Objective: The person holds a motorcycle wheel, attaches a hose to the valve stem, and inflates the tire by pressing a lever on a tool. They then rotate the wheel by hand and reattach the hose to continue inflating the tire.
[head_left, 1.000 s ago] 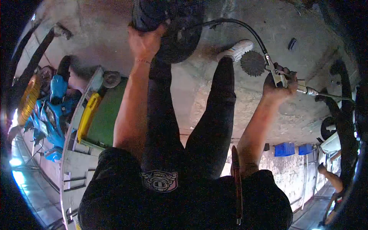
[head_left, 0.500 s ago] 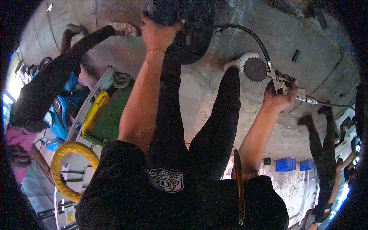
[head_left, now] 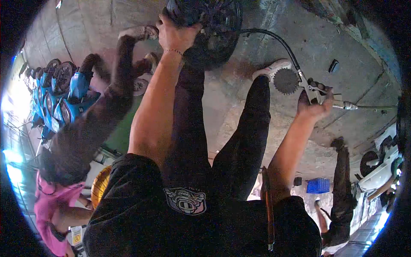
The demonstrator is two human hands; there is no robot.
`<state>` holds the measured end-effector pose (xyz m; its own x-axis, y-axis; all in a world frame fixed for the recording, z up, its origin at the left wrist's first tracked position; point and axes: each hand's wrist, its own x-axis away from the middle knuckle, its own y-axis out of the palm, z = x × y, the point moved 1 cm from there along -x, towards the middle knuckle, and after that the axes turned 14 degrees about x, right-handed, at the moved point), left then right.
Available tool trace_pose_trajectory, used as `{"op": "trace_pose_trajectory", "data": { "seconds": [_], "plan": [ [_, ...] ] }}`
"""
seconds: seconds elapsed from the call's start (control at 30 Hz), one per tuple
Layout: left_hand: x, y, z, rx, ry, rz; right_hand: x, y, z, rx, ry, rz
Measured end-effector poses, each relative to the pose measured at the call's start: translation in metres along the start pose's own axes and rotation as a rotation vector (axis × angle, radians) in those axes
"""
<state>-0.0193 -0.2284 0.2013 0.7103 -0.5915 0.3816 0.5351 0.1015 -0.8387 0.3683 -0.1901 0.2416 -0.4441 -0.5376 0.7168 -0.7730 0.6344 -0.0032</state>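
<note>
My left hand point(head_left: 177, 36) is at the top, its fingers closed on the edge of a black wheel with a tire point(head_left: 224, 49) that stands on the floor by my feet. In my right hand point(head_left: 316, 105) is a tire inflator gun point(head_left: 314, 92), its lever under my fingers. A round gauge with a toothed black rim point(head_left: 285, 81) sits beside the gun. From the gun a black hose point(head_left: 280, 37) curves left to the wheel; its end there is hard to make out. Another line point(head_left: 372, 107) runs off to the right.
At left, a person in a pink shirt point(head_left: 58, 210) walks near blue motorbikes point(head_left: 64, 100) and a yellow-wrapped ring point(head_left: 100, 184). A small black object point(head_left: 334, 65) lies on the floor. At right are a blue crate point(head_left: 318, 185) and another person's dark-clothed legs point(head_left: 342, 184).
The person in pink has moved rightward, closer to my left arm, and now hides the yellow bin and part of the ring. My hands keep nearly the same places.
</note>
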Motion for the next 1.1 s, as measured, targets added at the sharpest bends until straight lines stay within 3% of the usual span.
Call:
{"op": "trace_pose_trajectory", "data": {
  "seconds": [0.3,0.4,0.47,0.53,0.67,0.7,0.8,0.87,0.93,1.0,1.07,1.1],
  "plan": [
    [0.016,-0.01,0.04,-0.116,0.045,-0.035,0.0,0.008,-0.002,-0.012,-0.047,0.018],
    [0.025,-0.007,0.05,-0.013,-0.101,-0.165,0.003,0.017,-0.001,-0.016,-0.063,-0.081],
    [0.032,-0.004,0.059,-0.061,0.147,-0.058,-0.003,0.018,0.0,-0.008,-0.065,-0.133],
    [0.033,-0.007,0.072,-0.078,0.076,-0.05,-0.021,0.012,0.0,-0.099,-0.094,-0.045],
    [0.021,-0.01,0.106,-0.1,-0.002,-0.238,-0.024,0.057,-0.033,-0.038,-0.152,0.158],
    [0.017,-0.005,0.114,-0.172,-0.005,-0.279,-0.05,0.046,-0.034,-0.072,-0.138,-0.028],
    [0.026,0.002,0.15,-0.152,0.052,-0.295,-0.063,0.065,-0.045,-0.054,-0.148,0.037],
    [0.018,0.014,0.162,-0.123,0.031,-0.289,-0.08,0.069,-0.048,0.01,-0.18,-0.05],
    [0.02,0.013,0.177,-0.287,0.025,-0.318,-0.093,0.078,-0.051,-0.013,-0.213,-0.036],
    [0.02,0.014,0.185,-0.256,0.012,-0.333,-0.113,0.078,-0.054,-0.04,-0.223,-0.029],
    [0.015,0.014,0.183,-0.331,0.041,-0.342,-0.122,0.083,-0.049,0.017,-0.101,-0.009],
    [0.012,0.014,0.182,-0.337,0.041,-0.331,-0.127,0.085,-0.045,0.102,-0.16,0.051]
  ]
}}
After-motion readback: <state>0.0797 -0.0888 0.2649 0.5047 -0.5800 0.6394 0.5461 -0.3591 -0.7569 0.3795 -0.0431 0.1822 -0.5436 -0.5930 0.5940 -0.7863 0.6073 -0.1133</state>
